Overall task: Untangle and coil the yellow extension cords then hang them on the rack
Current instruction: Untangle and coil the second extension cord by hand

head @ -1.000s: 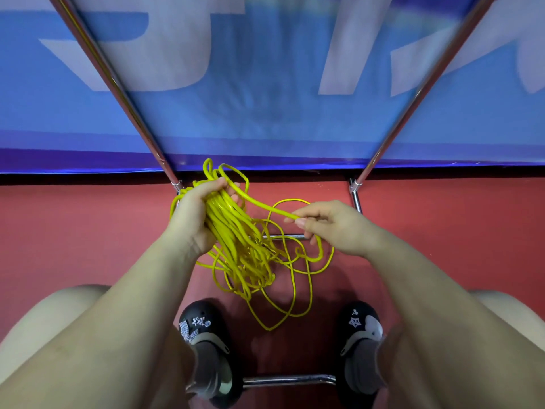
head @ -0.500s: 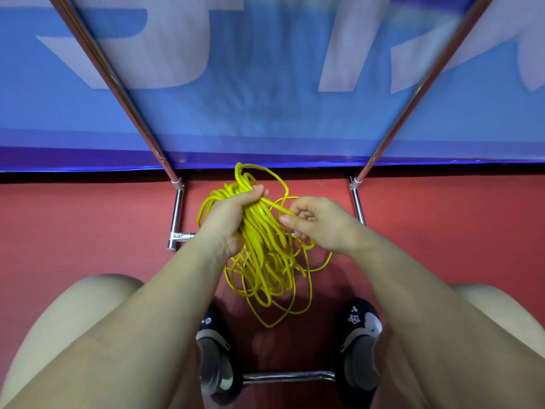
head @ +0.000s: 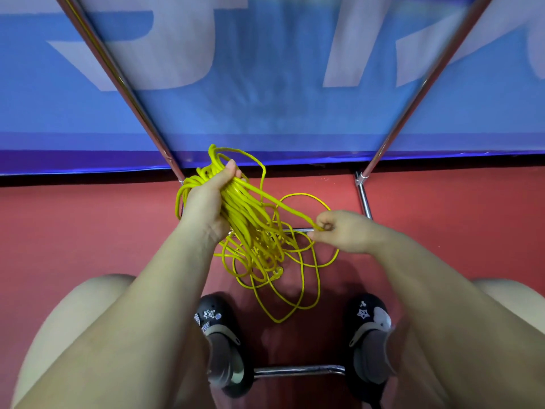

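Left grip: the left hand [head: 206, 205] is curled around a thick bundle of the yellow cord [head: 250, 228], with the thumb on top of the loops.
Right grip: the right hand [head: 342, 231] pinches one single strand between thumb and fingertips; the strand runs tight up to the bundle.
Cord place: in the air between the hands, above the red floor [head: 73, 231]; loose loops hang down toward the two black shoes [head: 221, 335].
Edges: two slanted metal poles of the rack [head: 124, 84] stand left and right of the hands, and a low metal bar [head: 298, 371] lies between the shoes.
Open room: bare floor is at both sides, outside the poles.
Writing: the blue banner [head: 265, 84] behind carries big pale letters, cut by the frame and not readable.
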Demonstrator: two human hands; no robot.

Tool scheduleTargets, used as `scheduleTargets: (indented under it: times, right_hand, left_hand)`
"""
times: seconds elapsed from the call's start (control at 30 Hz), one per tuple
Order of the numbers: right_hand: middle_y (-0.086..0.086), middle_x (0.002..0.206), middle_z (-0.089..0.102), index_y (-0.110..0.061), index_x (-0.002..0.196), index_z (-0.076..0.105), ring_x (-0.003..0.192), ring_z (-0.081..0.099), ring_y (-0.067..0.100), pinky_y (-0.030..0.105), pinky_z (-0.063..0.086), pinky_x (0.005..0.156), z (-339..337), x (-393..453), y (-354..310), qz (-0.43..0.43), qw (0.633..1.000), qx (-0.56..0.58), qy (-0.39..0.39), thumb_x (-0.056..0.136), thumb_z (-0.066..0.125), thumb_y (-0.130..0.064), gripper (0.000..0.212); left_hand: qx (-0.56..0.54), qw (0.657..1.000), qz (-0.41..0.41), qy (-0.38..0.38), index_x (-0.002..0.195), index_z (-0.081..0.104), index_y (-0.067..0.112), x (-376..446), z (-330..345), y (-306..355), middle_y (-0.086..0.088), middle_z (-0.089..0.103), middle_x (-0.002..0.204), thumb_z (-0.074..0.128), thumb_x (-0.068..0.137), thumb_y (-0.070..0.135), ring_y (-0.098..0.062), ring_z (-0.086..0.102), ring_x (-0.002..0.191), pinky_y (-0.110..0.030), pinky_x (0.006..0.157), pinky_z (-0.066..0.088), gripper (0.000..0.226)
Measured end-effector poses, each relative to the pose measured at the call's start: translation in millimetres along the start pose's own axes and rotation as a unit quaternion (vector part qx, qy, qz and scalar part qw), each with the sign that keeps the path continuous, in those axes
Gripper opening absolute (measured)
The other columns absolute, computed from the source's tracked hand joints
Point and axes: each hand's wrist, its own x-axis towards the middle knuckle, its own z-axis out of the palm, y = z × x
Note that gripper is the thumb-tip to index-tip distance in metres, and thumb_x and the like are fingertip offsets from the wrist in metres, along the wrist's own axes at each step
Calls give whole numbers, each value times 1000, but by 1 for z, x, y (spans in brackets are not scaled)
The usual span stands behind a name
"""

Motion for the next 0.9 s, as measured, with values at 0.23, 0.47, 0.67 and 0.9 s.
scheduleTargets:
  times: [0.23,0.47,0.67,0.9]
  right_hand:
    - [3,80,59,-19,86,51,79,57,21,28,43,74,-8,-2,9,37,998,33,28,89,61,-16,10]
    - [5,70,64,-25,74,52,52,51,16,22,43,53,-21,-5,1,25,983,146,105,82,70,-18,21]
    - [3,65,62,-14,74,56,41,54,10,14,44,41,-24,-7,-15,68,949,277,134,82,70,-18,17]
    - [2,81,66,-12,94,56,63,67,16,29,56,61,-27,-7,-30,174,845,505,18,87,62,-14,10]
  left_hand:
    - [-14,997,-9,71,67,61,16,4,-17,17,1,59,61,68,84,27,-20,61,64,-44,76,54,22]
    - [14,994,0,110,73,60,13,7,-23,15,7,61,52,63,89,17,-8,57,50,-20,45,49,16]
    - [65,992,29,101,76,65,11,2,-15,8,9,69,59,62,89,10,-1,63,54,-18,44,48,13]
    - [101,991,35,83,93,67,2,-6,-2,-5,-1,68,60,69,81,4,-10,63,47,-23,43,49,13]
